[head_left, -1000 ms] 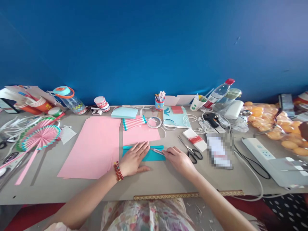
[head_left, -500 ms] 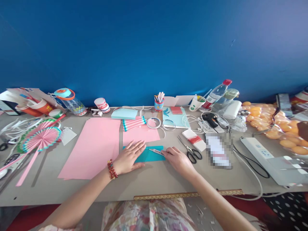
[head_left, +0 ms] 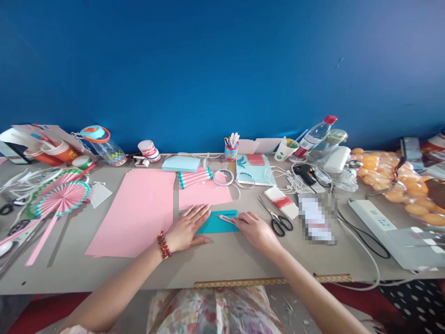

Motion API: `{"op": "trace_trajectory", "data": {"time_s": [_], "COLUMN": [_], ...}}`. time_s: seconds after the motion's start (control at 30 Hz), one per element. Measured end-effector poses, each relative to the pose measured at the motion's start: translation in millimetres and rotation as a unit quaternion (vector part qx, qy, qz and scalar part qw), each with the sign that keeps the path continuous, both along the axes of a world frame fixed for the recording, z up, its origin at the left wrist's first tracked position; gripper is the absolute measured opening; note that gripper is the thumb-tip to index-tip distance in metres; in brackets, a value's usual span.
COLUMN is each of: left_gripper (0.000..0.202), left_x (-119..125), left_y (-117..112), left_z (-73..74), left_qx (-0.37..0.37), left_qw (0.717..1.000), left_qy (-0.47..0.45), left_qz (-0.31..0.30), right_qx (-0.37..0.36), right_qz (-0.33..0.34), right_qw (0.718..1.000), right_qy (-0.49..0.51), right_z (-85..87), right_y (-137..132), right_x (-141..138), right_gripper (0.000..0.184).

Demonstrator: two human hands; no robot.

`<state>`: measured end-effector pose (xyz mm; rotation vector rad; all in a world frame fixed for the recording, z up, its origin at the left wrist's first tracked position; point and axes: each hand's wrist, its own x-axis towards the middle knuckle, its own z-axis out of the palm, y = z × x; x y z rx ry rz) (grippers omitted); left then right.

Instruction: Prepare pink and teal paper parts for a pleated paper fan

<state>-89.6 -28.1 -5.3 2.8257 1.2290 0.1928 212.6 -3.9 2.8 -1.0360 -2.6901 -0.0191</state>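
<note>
A folded-looking strip of teal paper (head_left: 214,226) lies flat on the table in front of me. My left hand (head_left: 187,227) rests palm down on its left part, fingers stretched out, with a red bead bracelet at the wrist. On the right, my right hand (head_left: 256,230) is closed around a craft knife (head_left: 226,218), its tip pointing left over the teal paper. Whether the blade touches the paper I cannot tell. Behind the teal strip are a pink sheet (head_left: 205,197) and a pleated pink-and-blue strip (head_left: 195,178). Scissors (head_left: 279,221) lie right of my right hand.
Large pink sheets (head_left: 139,208) lie at left, near a pink pleated fan (head_left: 64,198). Tape rolls (head_left: 224,177), a pen holder (head_left: 231,152) and a glue gun (head_left: 307,174) stand or lie further back. A power strip (head_left: 373,222) and orange balls (head_left: 392,171) are at right.
The view has shifted very slightly. Both hands, the craft knife and the teal paper keep almost the same places relative to each other.
</note>
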Motion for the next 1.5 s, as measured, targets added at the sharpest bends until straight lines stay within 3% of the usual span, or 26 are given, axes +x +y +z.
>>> {"op": "trace_trajectory", "data": {"time_s": [0.8,1.1,1.5], "left_gripper": [0.088,0.084,0.089], "left_x": [0.6,-13.1,-15.2], "left_y": [-0.3,-4.8,-11.9], "left_z": [-2.8,8.9,-1.7], "left_qx": [0.010,-0.008,0.005], "left_qw": [1.000,1.000,1.000], "left_qy": [-0.003,-0.024,-0.003], "left_qz": [0.001,0.008,0.007], "right_qx": [-0.023,-0.033,-0.033], "right_qz": [0.010,-0.004,-0.002], "right_qw": [1.000,0.999,0.999], "right_qy": [0.019,0.002,-0.009], "right_z": [-2.9,-0.9,2.0], "right_y": [-0.9,-2.7,-1.1], "right_x": [-20.0,-21.7,-27.0], "right_gripper": [0.028,0.025,0.025]}}
